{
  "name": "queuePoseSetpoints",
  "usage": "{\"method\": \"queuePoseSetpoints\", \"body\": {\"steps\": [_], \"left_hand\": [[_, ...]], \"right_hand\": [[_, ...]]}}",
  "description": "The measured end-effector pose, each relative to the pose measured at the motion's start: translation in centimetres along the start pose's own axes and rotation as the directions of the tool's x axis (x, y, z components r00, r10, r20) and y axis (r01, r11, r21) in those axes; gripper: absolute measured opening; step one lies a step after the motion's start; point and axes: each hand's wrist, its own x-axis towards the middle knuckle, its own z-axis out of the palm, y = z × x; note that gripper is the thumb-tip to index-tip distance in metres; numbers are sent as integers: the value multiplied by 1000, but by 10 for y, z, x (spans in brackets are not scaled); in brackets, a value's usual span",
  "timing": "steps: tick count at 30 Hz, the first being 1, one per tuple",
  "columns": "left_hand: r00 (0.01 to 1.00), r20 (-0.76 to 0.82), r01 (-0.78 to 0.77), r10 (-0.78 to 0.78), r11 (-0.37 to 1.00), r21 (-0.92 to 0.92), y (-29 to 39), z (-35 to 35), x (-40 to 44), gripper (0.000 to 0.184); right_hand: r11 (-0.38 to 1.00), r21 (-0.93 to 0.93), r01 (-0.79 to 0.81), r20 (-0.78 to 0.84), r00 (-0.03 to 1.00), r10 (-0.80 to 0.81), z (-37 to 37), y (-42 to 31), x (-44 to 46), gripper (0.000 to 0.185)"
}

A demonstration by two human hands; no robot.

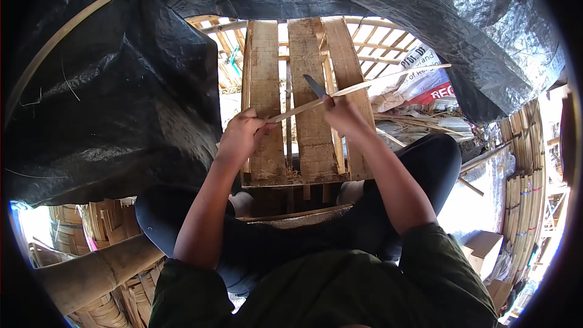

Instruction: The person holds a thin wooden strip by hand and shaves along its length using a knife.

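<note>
A long pale strip (pixel 300 108), like split bamboo, slants over a slatted wooden bench (pixel 313 140). Its lower left end is in my left hand (pixel 242 135), whose fingers are closed around it. My right hand (pixel 346 115) is closed on a knife, with the blade (pixel 314 85) pointing up and to the left across the strip. The knife's handle is hidden in the fingers. Beyond my right hand the strip runs on to the upper right, over the bench's edge.
Black plastic sheeting (pixel 109 103) hangs at the left and over the top. A printed sack (pixel 419 79) lies behind the bench at the right. Bundled strips (pixel 523 206) stand far right. A thick bamboo pole (pixel 103 270) crosses the lower left. My knees flank the bench.
</note>
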Motion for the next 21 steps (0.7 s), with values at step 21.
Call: {"method": "queuePoseSetpoints", "body": {"steps": [21], "left_hand": [[999, 25, -29, 29, 999, 18, -3, 0, 3, 22]], "right_hand": [[991, -45, 126, -142, 981, -131, 18, 2, -2, 46]]}}
